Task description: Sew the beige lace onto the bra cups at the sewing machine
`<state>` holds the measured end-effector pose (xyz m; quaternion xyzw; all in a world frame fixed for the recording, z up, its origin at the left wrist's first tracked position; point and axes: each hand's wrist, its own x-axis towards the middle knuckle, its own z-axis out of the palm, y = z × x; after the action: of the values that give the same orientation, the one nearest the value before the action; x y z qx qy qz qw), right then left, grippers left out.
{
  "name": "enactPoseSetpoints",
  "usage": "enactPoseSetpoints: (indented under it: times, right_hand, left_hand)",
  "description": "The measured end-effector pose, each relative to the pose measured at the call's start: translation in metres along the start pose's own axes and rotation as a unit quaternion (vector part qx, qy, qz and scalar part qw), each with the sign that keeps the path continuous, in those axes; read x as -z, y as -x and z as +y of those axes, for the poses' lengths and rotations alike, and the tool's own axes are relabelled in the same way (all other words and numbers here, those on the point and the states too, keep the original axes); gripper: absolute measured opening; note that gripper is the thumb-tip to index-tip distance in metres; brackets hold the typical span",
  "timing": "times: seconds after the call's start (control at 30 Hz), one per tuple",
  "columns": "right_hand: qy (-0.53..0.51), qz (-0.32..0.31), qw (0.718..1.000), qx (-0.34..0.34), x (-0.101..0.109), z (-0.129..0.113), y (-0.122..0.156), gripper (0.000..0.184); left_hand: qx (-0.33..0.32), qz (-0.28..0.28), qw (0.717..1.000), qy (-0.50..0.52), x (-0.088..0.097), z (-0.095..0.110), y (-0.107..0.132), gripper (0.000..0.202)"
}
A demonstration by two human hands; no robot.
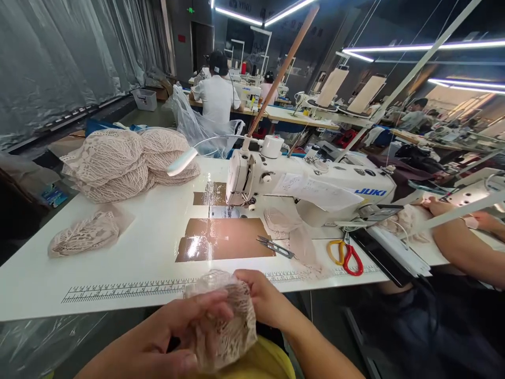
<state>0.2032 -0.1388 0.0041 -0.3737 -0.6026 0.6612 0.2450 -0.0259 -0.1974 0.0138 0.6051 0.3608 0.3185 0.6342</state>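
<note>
A small beige lace piece [232, 329], thin and partly see-through, is held over my lap at the table's front edge. My right hand [262, 295] pinches its upper right edge, fingers curled in. On the other side is my left hand [177, 326], its fingers stretched out against the lace and its thumb apart from them. Some left fingers are partly covered by the fabric. Beyond my hands, a white sewing machine [300, 181] stands on the white table [138, 268]. Thread snips [276, 246] lie on a brown shiny sheet [224, 239] before the needle.
A big lace bundle [118, 163] and a smaller lace heap [84, 231] lie left. Scissors [345, 256] with red and yellow handles rest right, near a beige lace piece [282, 218]. A co-worker's arm [461, 242] is far right. A lamp [182, 160] arches beside the machine.
</note>
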Motion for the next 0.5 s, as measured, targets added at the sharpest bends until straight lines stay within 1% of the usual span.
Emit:
enactPoseSetpoints:
  times: [0.03,0.07,0.1,0.13,0.17,0.2,0.23,0.3,0.33,0.37,0.4,0.43,0.47,0.5]
  right_hand:
    - [-0.060,-0.052,0.997,-0.023,-0.005,0.005,-0.002,0.031]
    - [-0.112,-0.090,0.989,-0.039,-0.009,0.008,-0.003,0.036]
    - [-0.153,-0.116,0.980,-0.048,-0.013,0.010,-0.003,0.039]
    - [-0.184,-0.129,0.973,-0.052,-0.017,0.011,-0.003,0.041]
    - [-0.206,-0.130,0.969,-0.049,-0.019,0.011,-0.003,0.041]
    - [-0.222,-0.119,0.967,-0.041,-0.020,0.011,-0.002,0.041]
    - [-0.231,-0.096,0.968,-0.032,-0.020,0.010,-0.002,0.041]
    - [-0.221,-0.013,0.975,-0.008,-0.018,0.011,-0.002,0.041]
    - [-0.204,0.034,0.978,0.007,-0.015,0.011,-0.003,0.043]
    - [-0.180,0.076,0.980,0.025,-0.013,0.012,-0.004,0.047]
    - [-0.149,0.106,0.982,0.048,-0.010,0.012,-0.004,0.049]
    - [-0.112,0.117,0.984,0.073,-0.007,0.012,-0.005,0.048]
    - [-0.073,0.108,0.987,0.096,-0.005,0.010,-0.004,0.043]
    - [-0.039,0.077,0.990,0.114,-0.004,0.009,-0.004,0.041]
  left_hand:
    - [-0.014,0.029,0.999,-0.040,-0.002,0.001,-0.003,0.066]
    - [-0.025,0.062,0.993,-0.097,-0.002,0.002,-0.007,0.065]
    - [-0.034,0.084,0.984,-0.156,-0.002,0.002,-0.011,0.063]
    - [-0.037,0.092,0.975,-0.199,0.000,0.001,-0.016,0.062]
    - [-0.034,0.087,0.972,-0.214,0.001,0.000,-0.021,0.061]
    - [-0.025,0.071,0.977,-0.199,0.002,-0.002,-0.026,0.058]
    - [-0.008,0.050,0.986,-0.157,0.002,-0.004,-0.029,0.053]
    - [0.043,0.023,0.998,-0.037,0.000,-0.008,-0.035,0.041]
    - [0.068,0.022,0.997,0.020,-0.002,-0.011,-0.036,0.039]
    - [0.087,0.032,0.994,0.066,-0.005,-0.013,-0.037,0.039]
    - [0.097,0.052,0.989,0.097,-0.007,-0.015,-0.037,0.038]
    - [0.097,0.080,0.986,0.114,-0.008,-0.017,-0.038,0.037]
    - [0.087,0.113,0.983,0.118,-0.009,-0.018,-0.038,0.036]
    - [0.073,0.151,0.979,0.115,-0.009,-0.019,-0.038,0.035]
